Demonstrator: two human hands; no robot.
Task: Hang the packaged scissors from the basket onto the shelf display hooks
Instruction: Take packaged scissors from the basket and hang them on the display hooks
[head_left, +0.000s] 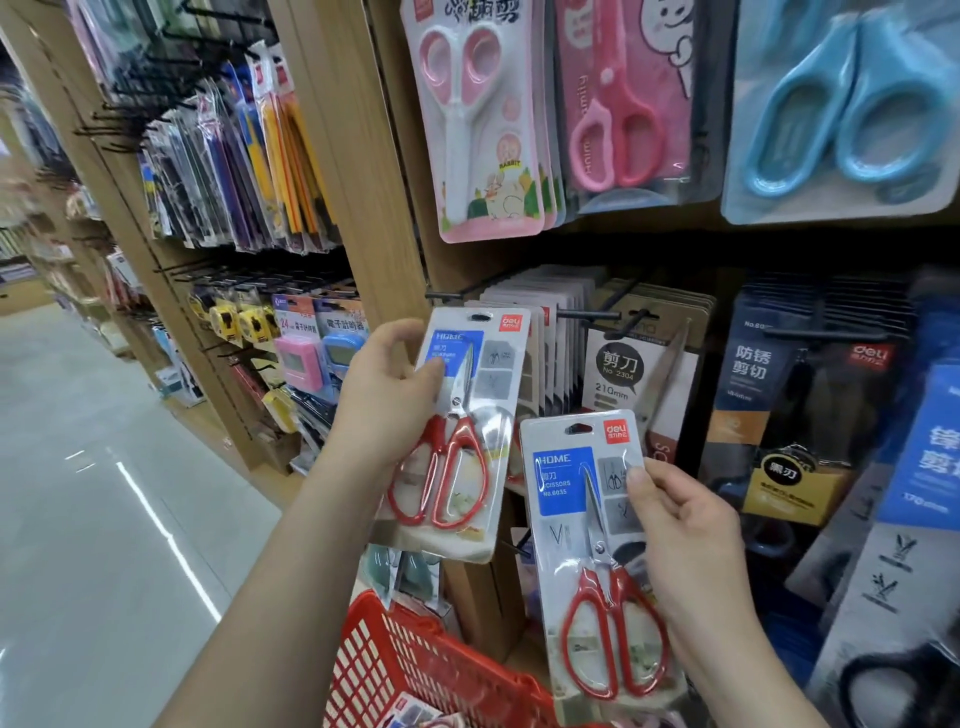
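- We are holding two packs of red-handled scissors in front of the shelf, one in each hand, both clear of the red basket (415, 670) sitting near and low.
- Our left hand (387, 400) is gripping the upper pack (457, 431) by its left edge, thumb on the front, fingers (395, 332) curled behind.
- Our right hand (691, 535) is pinching the lower pack (597, 561) at its right edge, thumb over the card.
- Both packs are lying with the long axis roughly upright, hang slot at the top, handles down; the upper one is tilting a little to the right.
- The relation that matters: the upper pack's hang slot (480, 316) is sitting just right of and slightly below the tip of a bare black hook (441, 296), with the hook running away toward the far panel.
- We are judging the left hand the nearer one, so its pack looks next to go on; the slot needs lifting and lining with the tip.
- The lower pack's slot (578, 429) is hanging well below the hook row.
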